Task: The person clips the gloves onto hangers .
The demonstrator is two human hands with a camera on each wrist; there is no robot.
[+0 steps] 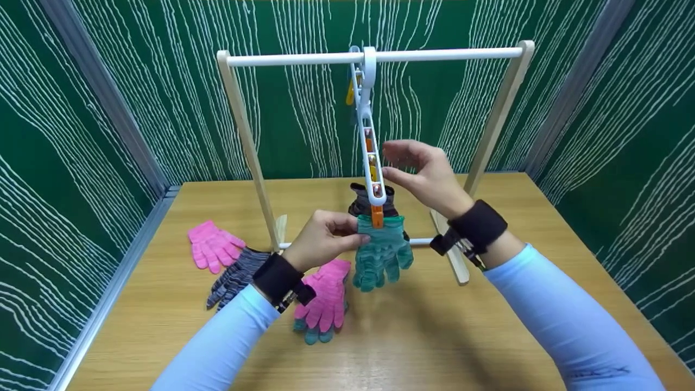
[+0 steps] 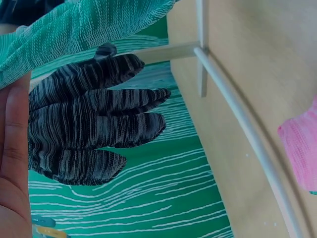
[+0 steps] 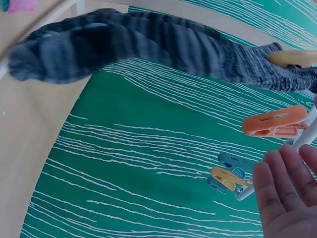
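The left hand (image 1: 326, 239) pinches the side of the green glove (image 1: 383, 260), which hangs from an orange clip (image 1: 377, 217) below the right hand (image 1: 431, 176), its thumb and fingers apart beside the hanger (image 1: 370, 65).

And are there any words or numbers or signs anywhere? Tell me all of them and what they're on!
No text can be read for certain.
Right sleeve: a small dark marking, maybe lettering, too blurred to read.
Green glove, orange clip on it and hanger: no words or numbers that I can see.
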